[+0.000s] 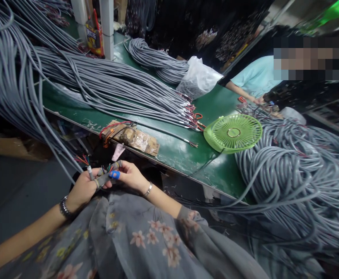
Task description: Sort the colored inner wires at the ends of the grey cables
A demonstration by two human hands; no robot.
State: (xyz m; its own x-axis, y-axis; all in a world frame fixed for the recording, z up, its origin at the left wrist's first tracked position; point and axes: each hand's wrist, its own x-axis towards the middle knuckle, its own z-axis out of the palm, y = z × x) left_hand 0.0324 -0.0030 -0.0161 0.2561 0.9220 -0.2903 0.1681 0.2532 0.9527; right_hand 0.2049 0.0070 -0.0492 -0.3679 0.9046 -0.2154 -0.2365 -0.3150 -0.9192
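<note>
Low in front of my body, my left hand (83, 189) is closed around the end of a grey cable (90, 173). Thin coloured wires (83, 159) fan out of its white-banded tip, above the fingers. My right hand (133, 177) meets it from the other side, with blue tape on the thumb and grey wrapping on other fingers. Its thumb and fingers pinch together at a second small bunch of coloured wires (109, 168). The wrapped fingers of both hands overlap, so exactly where these wires join is hidden.
Grey cables (108, 77) lie in long rows on the green table (169, 135). Near its edge sits a taped cardboard piece (140, 140). A green fan (233, 132) stands beside a heap of coiled cables (297, 170). Across the table, a person (253, 75) handles wires.
</note>
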